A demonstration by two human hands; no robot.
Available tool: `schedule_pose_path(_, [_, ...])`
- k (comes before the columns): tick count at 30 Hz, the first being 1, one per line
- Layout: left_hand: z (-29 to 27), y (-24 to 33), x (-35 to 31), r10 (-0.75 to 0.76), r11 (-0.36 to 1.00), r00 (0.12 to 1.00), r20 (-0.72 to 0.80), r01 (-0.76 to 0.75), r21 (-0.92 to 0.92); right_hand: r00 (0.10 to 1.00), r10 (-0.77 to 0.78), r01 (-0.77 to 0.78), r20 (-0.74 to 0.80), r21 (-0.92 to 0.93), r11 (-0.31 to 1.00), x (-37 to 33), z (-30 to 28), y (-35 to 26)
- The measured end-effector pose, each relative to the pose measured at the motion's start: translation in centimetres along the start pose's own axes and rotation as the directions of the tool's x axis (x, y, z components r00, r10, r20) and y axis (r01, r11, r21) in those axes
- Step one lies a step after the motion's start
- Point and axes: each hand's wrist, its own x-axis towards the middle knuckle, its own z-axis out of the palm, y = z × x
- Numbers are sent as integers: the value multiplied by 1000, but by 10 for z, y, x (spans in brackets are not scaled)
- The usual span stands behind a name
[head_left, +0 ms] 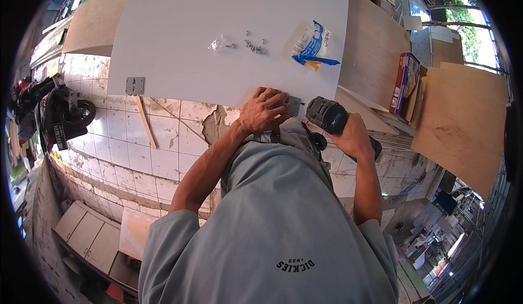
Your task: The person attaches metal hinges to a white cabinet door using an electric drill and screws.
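Note:
A large white board (218, 9) lies in front of me. At its near edge, toward the right corner, my left hand (264, 110) has its fingers curled over a grey metal plate (295, 106), holding it against the board. My right hand (351, 136) grips a black cordless drill (327, 115), its front end pointing left at the plate. A thin dark bit seems to reach the plate's edge; whether it touches a screw is too small to tell. A second metal plate (135, 86) with holes sits at the board's near left corner. Several loose screws (254, 46) are scattered mid-board.
A small clear plastic bag (219, 44) lies beside the screws. Farther right is a clear bag with blue and yellow print (313, 45). Plywood sheets (376, 47) and a red-and-blue box (406, 83) stand to the right. A motorbike (65, 113) is parked at left on the tiled floor (139, 162).

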Motion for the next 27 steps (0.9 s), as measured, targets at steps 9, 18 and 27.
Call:
schedule_pose_path(9, [-1,0,0,-4,1000,1000,21,4,-6,999,-34,35,-9,49,998,0,-1,0])
schedule_pose_path(18, [-1,0,1,6,1000,1000,-4,-6,2,1000,-17,17,-17,37,999,0,3,3])
schedule_pose_path(27, [-2,1,1,2,1000,1000,-2,-2,3,1000,0,0,-3,20,1000,-1,4,2])
